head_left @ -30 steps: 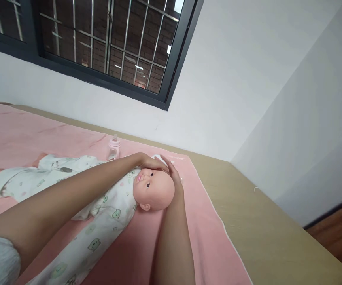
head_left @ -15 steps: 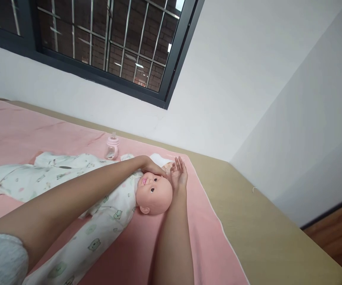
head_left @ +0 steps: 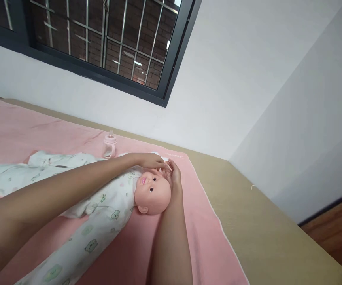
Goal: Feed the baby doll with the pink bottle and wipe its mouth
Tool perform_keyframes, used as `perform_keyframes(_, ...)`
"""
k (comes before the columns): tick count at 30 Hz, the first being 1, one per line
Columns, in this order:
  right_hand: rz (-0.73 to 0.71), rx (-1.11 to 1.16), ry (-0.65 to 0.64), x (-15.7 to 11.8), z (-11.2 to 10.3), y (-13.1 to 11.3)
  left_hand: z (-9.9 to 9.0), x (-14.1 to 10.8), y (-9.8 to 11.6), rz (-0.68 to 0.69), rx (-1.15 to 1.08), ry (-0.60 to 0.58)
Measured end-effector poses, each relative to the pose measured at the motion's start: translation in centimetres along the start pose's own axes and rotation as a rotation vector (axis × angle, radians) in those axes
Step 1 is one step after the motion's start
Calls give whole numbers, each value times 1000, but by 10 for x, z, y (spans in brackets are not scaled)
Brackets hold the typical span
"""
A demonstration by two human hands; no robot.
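Observation:
A baby doll (head_left: 155, 194) with a bare pink head lies on its back on a pink blanket (head_left: 200, 233), its head towards the right. It wears a white outfit (head_left: 111, 213) printed with green animals. My left arm crosses over the doll's body, and my left hand (head_left: 151, 160) is just past the far side of its head, fingers bent and apart. Along the crown of the head lies my right forearm; my right hand (head_left: 174, 174) is beyond it, palm turned inwards, fingers loosely curved near the left fingertips. I see nothing held in either hand. A white cloth (head_left: 155, 153) shows partly behind them.
A pink baby bottle (head_left: 109, 145) with a handle stands behind the doll near the wall. The tan bed surface (head_left: 233, 198) extends right of the blanket. A dark-framed window (head_left: 99, 75) with bars is set in the white wall.
My left hand has lifted slightly from beside the doll's face and shifted right, towards my right hand. My right fingers have curled inwards and left. The doll's head stays nearly in place.

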State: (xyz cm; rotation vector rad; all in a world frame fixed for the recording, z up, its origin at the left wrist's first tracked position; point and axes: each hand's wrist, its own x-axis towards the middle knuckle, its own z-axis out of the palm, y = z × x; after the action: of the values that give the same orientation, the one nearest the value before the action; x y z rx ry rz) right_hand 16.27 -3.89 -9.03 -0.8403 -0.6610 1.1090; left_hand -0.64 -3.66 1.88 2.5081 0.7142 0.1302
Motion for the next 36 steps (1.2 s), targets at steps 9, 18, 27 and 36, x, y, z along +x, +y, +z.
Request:
perform_keyframes(9,53,13,17,-9,8,-9,-12,-53,-11,-3,95,313)
perform_keyframes(18,140,41,-76,-15,17,-15,-4,-94,2,-48,-168,415)
perform_keyframes(27,57,25,-121,-14,14,-15,-17,-110,-6,-58,-173,463)
perform_keyframes(36,-291,-291,-143,-26,19,-62,-24,-124,2,37,-260,562)
